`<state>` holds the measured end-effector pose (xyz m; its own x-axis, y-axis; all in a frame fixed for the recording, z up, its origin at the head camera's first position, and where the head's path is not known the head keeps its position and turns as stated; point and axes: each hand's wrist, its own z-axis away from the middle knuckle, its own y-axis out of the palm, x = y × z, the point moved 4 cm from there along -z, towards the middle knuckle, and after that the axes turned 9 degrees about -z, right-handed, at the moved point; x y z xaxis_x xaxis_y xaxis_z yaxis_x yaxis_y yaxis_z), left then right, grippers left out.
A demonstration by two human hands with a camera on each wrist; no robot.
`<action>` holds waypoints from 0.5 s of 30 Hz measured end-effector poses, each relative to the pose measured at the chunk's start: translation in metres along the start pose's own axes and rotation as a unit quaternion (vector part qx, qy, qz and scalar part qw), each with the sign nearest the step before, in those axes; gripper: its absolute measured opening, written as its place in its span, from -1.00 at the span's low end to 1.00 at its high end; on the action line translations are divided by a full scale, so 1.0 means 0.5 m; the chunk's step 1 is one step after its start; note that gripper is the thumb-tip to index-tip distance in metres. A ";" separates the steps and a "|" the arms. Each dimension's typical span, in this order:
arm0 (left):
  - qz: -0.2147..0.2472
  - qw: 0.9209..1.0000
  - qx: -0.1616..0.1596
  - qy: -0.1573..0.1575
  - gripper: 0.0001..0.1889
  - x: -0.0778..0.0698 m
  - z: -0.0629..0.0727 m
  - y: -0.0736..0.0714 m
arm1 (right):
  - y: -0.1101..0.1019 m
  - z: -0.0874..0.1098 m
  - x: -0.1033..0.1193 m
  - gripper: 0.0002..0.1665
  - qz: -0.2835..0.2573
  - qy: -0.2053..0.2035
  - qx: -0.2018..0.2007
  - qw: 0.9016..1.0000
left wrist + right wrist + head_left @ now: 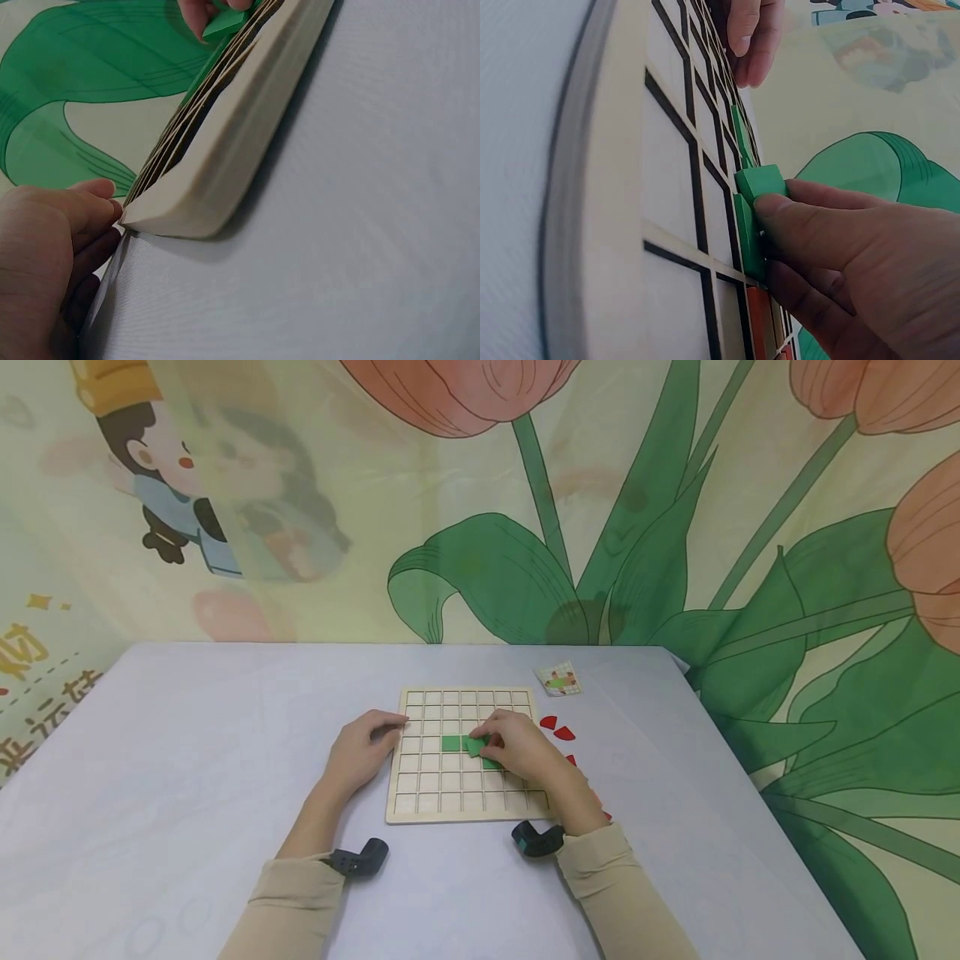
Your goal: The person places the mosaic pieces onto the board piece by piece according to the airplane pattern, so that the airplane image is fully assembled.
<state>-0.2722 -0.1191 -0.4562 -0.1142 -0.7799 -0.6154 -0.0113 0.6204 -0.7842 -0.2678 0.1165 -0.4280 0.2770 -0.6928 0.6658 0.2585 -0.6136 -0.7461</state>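
Observation:
A pale wooden grid board (420, 783) lies flat on the table, with several green square tiles (451, 743) in its middle cells. Between thumb and fingers, my right hand (522, 748) pinches one green tile (760, 181), held tilted just over the other green ones. In the right wrist view, an orange-red piece (758, 315) sits in the grid close to the right hand. My left hand (358, 750) touches the board's left edge with its fingertips, the fingers relaxed and holding nothing. The right hand hides part of the board's right side.
Red wedge-shaped pieces (564, 733) lie on the white-covered table (202, 760) to the right of the board, some partly behind the right forearm. A small printed pattern card (560, 681) rests beyond the board's far right corner. Behind the table hangs a tulip-printed backdrop (345, 602).

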 end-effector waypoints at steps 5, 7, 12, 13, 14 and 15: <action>-0.004 1.000 -0.001 0.000 -0.69 0.000 0.000 0.001 | 0.000 -0.001 0.001 -0.78 -0.007 -0.013 -0.003 1.000; -0.004 1.000 -0.001 0.001 -0.69 0.001 0.000 0.001 | -0.001 -0.001 0.001 -0.82 -0.016 -0.018 -0.005 1.000; -0.001 1.000 -0.001 0.001 -0.69 0.001 0.000 0.000 | -0.002 0.000 0.002 -0.89 -0.031 -0.022 -0.008 0.999; 0.000 1.000 -0.001 0.001 -0.69 0.000 0.001 0.000 | -0.002 0.000 0.003 -0.90 -0.033 -0.022 -0.008 0.999; 0.001 1.000 -0.001 0.002 -0.69 -0.001 0.001 -0.001 | -0.003 0.001 0.004 -0.91 -0.033 -0.023 -0.006 0.999; 0.002 1.000 -0.001 0.002 -0.69 -0.001 0.001 -0.001 | -0.003 0.002 0.005 -0.92 -0.032 -0.023 -0.004 0.999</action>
<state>-0.2716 -0.1190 -0.4555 -0.1177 -0.7769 -0.6186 -0.0124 0.6240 -0.7813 -0.2667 0.1158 -0.4252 0.3022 -0.6335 0.7123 0.2697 -0.6599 -0.7013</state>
